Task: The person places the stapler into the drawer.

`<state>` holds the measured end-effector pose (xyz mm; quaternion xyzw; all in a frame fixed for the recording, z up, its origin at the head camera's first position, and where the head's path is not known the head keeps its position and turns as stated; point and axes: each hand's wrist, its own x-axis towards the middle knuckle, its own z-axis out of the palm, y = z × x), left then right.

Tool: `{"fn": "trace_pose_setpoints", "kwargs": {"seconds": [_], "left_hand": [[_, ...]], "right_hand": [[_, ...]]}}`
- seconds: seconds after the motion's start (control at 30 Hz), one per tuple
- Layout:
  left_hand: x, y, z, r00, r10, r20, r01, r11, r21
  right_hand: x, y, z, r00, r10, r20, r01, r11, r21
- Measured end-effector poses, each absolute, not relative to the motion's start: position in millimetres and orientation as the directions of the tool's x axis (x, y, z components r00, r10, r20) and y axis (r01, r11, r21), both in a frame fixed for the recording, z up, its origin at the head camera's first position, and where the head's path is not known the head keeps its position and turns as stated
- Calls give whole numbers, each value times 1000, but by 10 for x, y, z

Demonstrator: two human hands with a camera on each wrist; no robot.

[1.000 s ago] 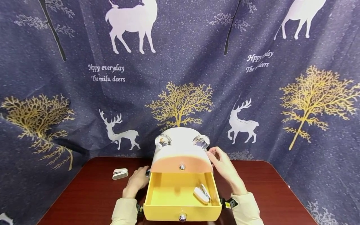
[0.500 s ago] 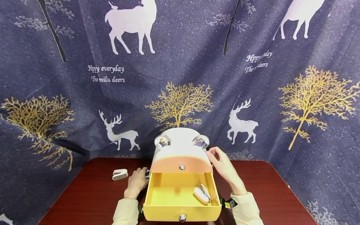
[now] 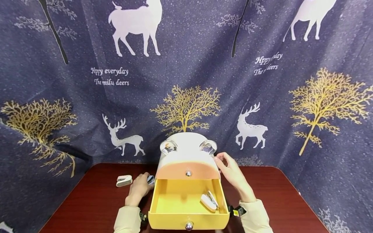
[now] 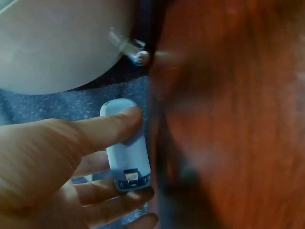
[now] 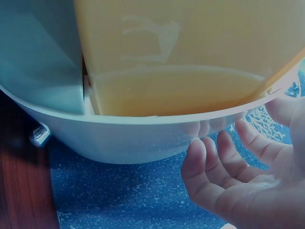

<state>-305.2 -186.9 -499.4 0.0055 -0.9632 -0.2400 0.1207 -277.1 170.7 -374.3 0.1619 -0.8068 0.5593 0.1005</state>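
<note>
My left hand (image 3: 139, 187) grips a small light-blue stapler (image 4: 127, 150) just left of the drawer box. In the left wrist view the thumb lies across its top and the fingers are beneath. A white drawer box (image 3: 183, 147) with shiny round eyes stands in the middle, its yellow drawer (image 3: 175, 221) pulled out. Inside the drawer, at its right, lies a white stapler (image 3: 208, 203). My right hand (image 3: 233, 173) rests its fingers against the box's right side, the fingers slightly bent, as the right wrist view shows.
On the table left of my left hand lies another white stapler (image 3: 124, 180). The dark red table (image 3: 87, 200) has its back edge close behind the box. A blue cloth (image 3: 186, 64) printed with deer and trees hangs behind.
My left hand has shifted slightly left, and more of the blue stapler shows beside the box. The right hand and the drawer have stayed where they were.
</note>
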Motion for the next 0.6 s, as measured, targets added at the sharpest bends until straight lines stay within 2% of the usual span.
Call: {"fn": "trace_pose_setpoints", "kwargs": {"seconds": [0.6], "left_hand": [[-2845, -1884, -4515, -913, -85, 400, 139, 855, 500]], "right_hand": [[-2786, 1721, -3777, -915, -159, 371, -404, 316, -859]]}}
